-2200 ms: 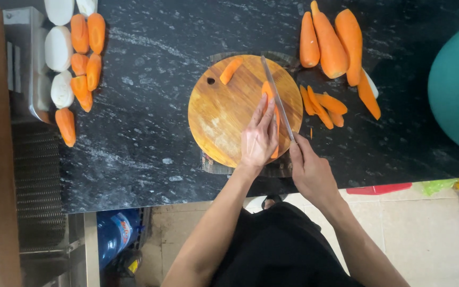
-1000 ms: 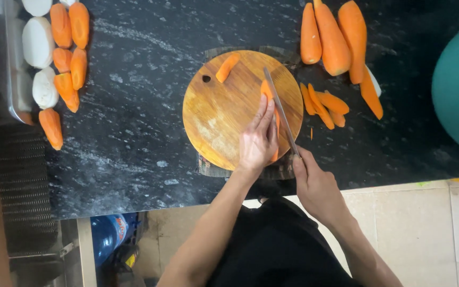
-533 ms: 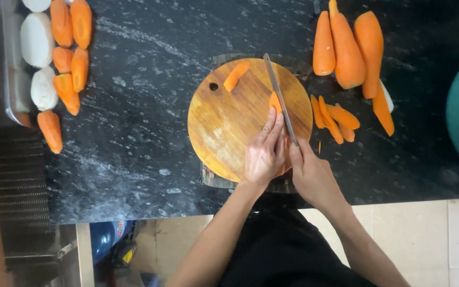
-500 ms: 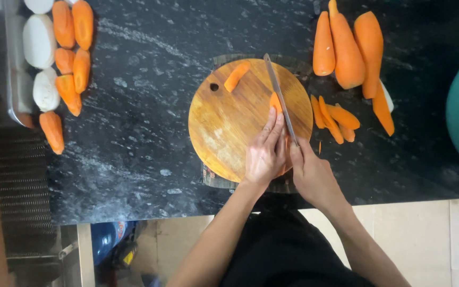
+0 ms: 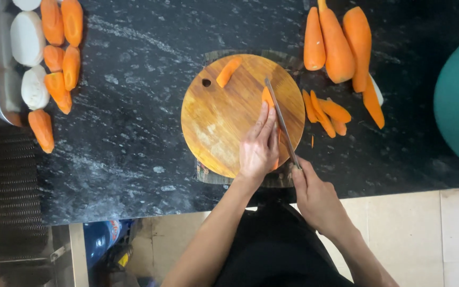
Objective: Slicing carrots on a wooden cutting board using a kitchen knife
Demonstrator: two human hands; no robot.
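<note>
Carrot piece lies lengthwise on right part of round wooden board. Left hand presses flat on it, fingers extended. Knife blade runs along its right edge; right hand closed around handle. Cut strips lie right of board, whole carrots farther back.

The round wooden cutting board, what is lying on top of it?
On the cutting board: a carrot piece, the left hand pressing a carrot, and the knife. The hand covers most of that carrot.

Left hand flat — right hand fisted
</note>
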